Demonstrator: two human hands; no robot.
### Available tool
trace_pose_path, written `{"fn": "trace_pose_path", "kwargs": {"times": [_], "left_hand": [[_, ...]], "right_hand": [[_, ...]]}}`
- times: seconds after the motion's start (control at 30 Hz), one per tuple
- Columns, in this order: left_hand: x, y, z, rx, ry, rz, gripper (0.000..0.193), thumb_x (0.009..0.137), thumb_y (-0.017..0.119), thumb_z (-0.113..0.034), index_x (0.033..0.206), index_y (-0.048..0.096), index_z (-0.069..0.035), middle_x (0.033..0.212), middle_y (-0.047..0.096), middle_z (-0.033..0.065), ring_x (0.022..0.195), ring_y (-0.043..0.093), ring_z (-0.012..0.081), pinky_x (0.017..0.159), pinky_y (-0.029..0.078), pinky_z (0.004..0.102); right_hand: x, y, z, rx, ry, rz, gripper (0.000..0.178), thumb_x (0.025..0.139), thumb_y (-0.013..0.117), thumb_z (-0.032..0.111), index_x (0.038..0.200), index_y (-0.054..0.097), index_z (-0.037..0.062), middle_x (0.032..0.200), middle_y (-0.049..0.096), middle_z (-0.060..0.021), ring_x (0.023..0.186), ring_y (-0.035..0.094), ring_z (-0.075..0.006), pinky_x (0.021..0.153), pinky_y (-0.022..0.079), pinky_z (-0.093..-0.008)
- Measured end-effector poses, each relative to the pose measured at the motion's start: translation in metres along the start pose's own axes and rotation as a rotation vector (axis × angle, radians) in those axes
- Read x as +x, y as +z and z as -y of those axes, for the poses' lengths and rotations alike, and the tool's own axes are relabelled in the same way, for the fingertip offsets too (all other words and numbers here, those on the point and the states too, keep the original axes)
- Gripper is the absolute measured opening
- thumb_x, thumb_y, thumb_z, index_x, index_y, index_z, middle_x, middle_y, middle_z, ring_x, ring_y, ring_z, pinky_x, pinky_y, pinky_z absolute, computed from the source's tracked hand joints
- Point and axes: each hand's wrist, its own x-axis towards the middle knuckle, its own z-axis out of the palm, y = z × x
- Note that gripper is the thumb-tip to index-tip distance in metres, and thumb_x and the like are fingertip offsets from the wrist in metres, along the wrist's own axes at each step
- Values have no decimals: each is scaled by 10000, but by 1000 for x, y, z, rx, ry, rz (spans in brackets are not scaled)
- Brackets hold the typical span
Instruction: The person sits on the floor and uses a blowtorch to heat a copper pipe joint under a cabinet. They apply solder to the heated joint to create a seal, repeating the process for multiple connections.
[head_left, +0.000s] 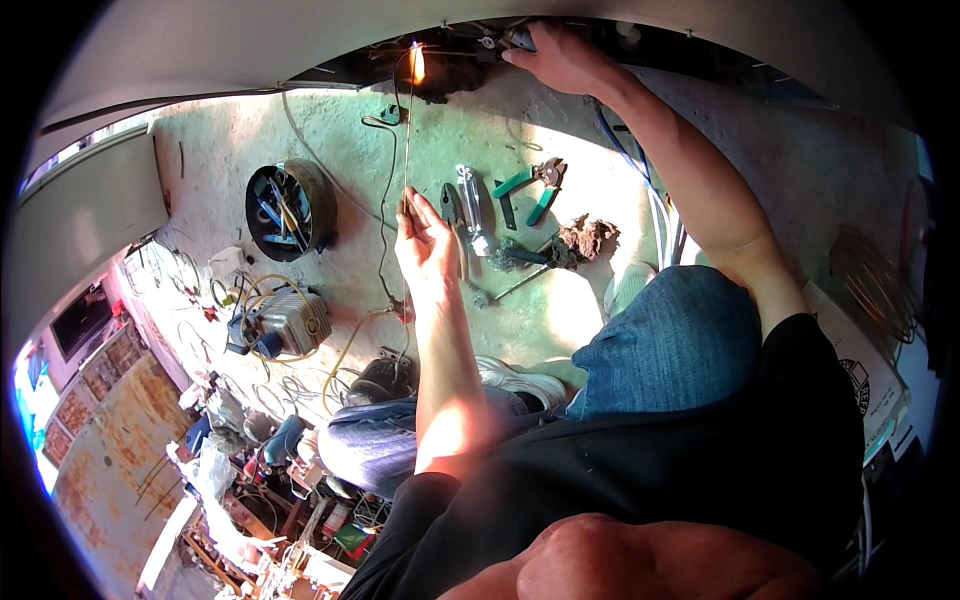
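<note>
My left hand [428,242] pinches a thin metal rod [408,150] that points away from me. At the rod's far end an orange flame [417,64] burns at the dark opening along the underside of a pale cabinet [240,45]. My right hand [562,58] reaches into that opening, right of the flame, fingers curled; what they grip is hidden in shadow. On the floor between my arms lie green-handled pliers [533,188], dark-handled pliers [453,208], a shiny metal tool [473,205] and a hammer-like tool [510,287].
A round black tub of tools [290,210] stands at left, above a metal pump-like unit [285,322] with a yellowish hose. A brown crumpled lump [588,240] lies near my knee. Cluttered parts [290,480] fill the lower left. Coiled copper tubing [873,280] is at far right.
</note>
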Motion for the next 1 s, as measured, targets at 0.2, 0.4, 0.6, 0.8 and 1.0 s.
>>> {"fn": "trace_pose_path", "kwargs": {"times": [0.2,0.4,0.6,0.8,1.0], "left_hand": [[4,-3,-4,16,19,-2,215,998,498,-25,1133,599,107,1169,672,215,1134,646,305,1023,541,397],[5,-4,-4,14,-9,-3,214,996,502,-29,1127,604,106,1169,671,216,1140,643,311,1021,543,397],[-2,-1,-2,41,-8,8,217,998,509,-40,1135,604,99,1163,673,213,1141,643,302,1019,545,388],[-48,-2,-17,155,-18,-11,219,1024,504,-96,1139,613,55,1207,660,172,1186,616,279,1019,547,360],[-98,6,-39,428,126,87,271,1024,518,-111,1234,563,53,1266,624,170,1224,589,282,1025,540,365]], "right_hand": [[-5,-9,7,76,-33,2,500,925,653,371,1120,625,-89,992,669,-298,936,672,-391,858,510,-448],[-5,-10,7,118,17,43,479,925,654,360,1165,625,-53,1031,672,-281,971,665,-387,884,503,-443],[-8,-6,1,169,60,39,424,935,651,318,1175,618,-30,1056,671,-263,997,654,-386,891,497,-438],[-58,-30,-6,272,8,-6,356,933,655,255,1146,622,-28,1023,681,-234,975,653,-370,883,489,-420],[-97,-61,-3,392,78,50,334,911,659,251,1097,637,-26,1001,674,-252,972,641,-400,864,490,-424]]}}
